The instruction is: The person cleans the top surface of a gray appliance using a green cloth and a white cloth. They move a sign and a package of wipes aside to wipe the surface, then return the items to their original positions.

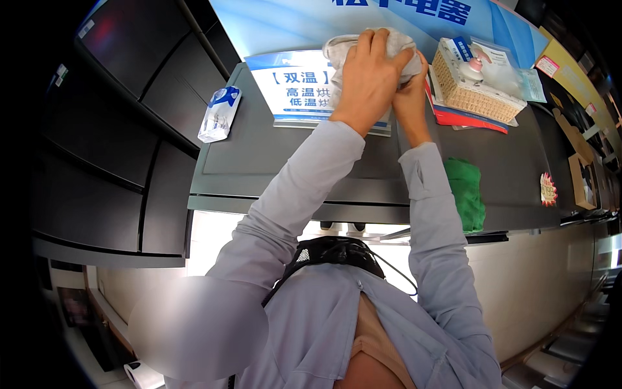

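Note:
A pale grey cloth is bunched up between my two hands at the back of the dark grey appliance top. My left hand is spread over it from above, with the fingers curled into the folds. From the right side, my right hand grips the cloth, its fingers partly hidden behind the fabric. Whether something is wrapped inside cannot be seen. Just behind and below my left hand stands a sign holder with a printed blue and white sheet, partly covered by the cloth and that hand.
A wipes packet lies left. On the right, a wicker basket holding a pump bottle sits on red-edged papers. Nearer me are a folded green cloth and a price tag. Dark refrigerators stand left.

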The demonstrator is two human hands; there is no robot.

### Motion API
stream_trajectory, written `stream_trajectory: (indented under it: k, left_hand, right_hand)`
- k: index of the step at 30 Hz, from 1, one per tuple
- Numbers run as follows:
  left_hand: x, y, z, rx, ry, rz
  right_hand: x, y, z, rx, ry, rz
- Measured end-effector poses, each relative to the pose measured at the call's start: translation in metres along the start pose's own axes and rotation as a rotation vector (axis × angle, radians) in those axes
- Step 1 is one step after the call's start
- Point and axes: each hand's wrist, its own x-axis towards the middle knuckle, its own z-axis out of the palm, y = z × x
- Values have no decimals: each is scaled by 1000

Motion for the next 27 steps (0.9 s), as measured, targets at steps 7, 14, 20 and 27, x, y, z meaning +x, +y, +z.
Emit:
stream_trajectory:
  k: [7, 14, 20, 27]
  left_hand:
    - [-26, -29, -21, 22, -49, -34]
    - [-21, -26, -20, -193, 53, -216]
    - [-2, -13, -39, -142, 163, -109]
    - [-43, -1, 0, 139, -23, 110]
  right_hand:
    - [0, -12, -8, 109, -147, 145]
    - [5, 13, -7, 139, -172, 46]
    - [4, 2, -17, -100, -193, 178]
    - [2, 16, -20, 121, -197, 146]
